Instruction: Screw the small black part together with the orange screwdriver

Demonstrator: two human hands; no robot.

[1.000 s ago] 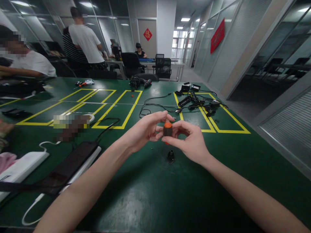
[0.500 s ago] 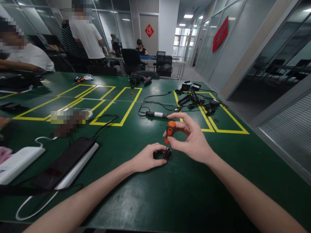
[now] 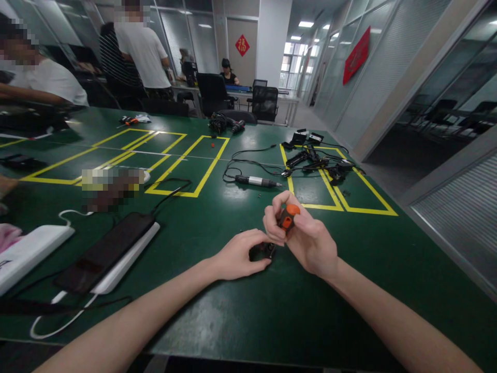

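My right hand (image 3: 310,238) is closed around the short orange and grey handle of a screwdriver (image 3: 288,217). The handle leans toward me, and its shaft is mostly hidden by the fingers. Just left of it, my left hand (image 3: 243,254) rests on the green table, pinching a small black part (image 3: 269,250) between thumb and fingers. The part has a round raised piece; much of it is covered by the hand. Beyond both hands lies a black and silver electric screwdriver (image 3: 256,181) with its cord.
Black parts and cables (image 3: 310,158) are heaped at the right within yellow tape lines. At the left are a dark phone (image 3: 104,251) on a white power bank or strip and another white block (image 3: 33,256). Cables (image 3: 219,123) lie farther back. People are around the far left.
My right hand has turned and tilted the screwdriver, lifting it slightly right of the black part. The left hand keeps its hold. The view has shifted a little.
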